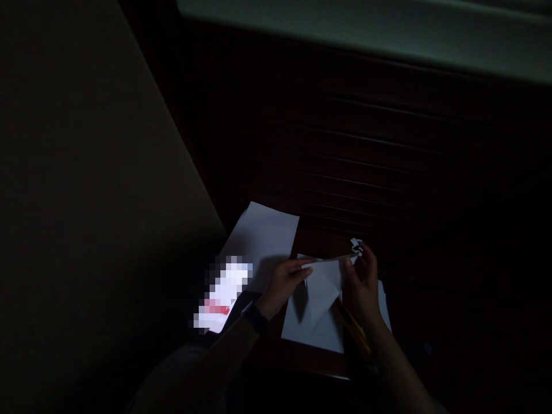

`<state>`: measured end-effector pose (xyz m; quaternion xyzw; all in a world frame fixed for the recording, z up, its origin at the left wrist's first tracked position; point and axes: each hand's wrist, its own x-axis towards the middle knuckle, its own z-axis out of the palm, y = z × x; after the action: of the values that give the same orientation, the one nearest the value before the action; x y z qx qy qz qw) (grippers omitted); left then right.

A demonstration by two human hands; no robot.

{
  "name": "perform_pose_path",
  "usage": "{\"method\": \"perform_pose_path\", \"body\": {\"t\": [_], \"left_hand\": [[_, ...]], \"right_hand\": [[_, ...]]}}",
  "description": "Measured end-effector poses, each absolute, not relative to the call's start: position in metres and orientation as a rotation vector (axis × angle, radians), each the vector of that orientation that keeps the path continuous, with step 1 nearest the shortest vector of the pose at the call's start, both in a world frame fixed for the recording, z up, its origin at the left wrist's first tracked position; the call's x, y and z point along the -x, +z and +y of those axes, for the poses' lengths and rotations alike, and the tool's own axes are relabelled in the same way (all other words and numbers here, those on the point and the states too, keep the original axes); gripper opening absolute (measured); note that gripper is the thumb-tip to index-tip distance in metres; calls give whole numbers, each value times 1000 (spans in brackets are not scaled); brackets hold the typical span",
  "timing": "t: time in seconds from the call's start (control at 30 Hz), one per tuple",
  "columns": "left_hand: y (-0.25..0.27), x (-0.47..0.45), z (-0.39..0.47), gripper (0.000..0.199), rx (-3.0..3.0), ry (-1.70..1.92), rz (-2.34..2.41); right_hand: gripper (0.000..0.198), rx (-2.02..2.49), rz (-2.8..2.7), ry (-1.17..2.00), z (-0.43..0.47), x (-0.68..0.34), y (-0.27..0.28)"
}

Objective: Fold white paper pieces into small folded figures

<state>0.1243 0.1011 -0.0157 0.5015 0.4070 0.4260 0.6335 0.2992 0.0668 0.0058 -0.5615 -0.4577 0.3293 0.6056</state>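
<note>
Between both hands I hold a folded sheet of white paper [324,284], its lower part tapering downward. My left hand [282,282], with a dark watch [255,317] on the wrist, pinches the paper's left corner between thumb and fingers. At the upper right corner my right hand [364,276] grips it, thumb in front and fingers behind. Small crumpled white scraps [356,246] show just beyond the right fingers; I cannot tell whether they touch the hand. Beneath the held piece lies another white sheet [313,333].
The room is very dark. A lit screen [224,296], blurred out, glows at the left in front of a stack of white paper [267,230]. A yellow tool [356,330], kind unclear, lies by my right forearm. A pale wall [99,144] rises on the left.
</note>
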Motion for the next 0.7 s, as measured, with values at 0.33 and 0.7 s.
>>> {"method": "perform_pose_path", "body": {"t": [0.33, 0.7], "left_hand": [[-14, -123, 102, 26, -1448, 877, 956], [-21, -126, 101, 27, -1333, 928, 1022]], "right_hand": [[8, 1391, -1596, 459, 67, -327, 9], [19, 1447, -1583, 761, 66, -325, -1]]}}
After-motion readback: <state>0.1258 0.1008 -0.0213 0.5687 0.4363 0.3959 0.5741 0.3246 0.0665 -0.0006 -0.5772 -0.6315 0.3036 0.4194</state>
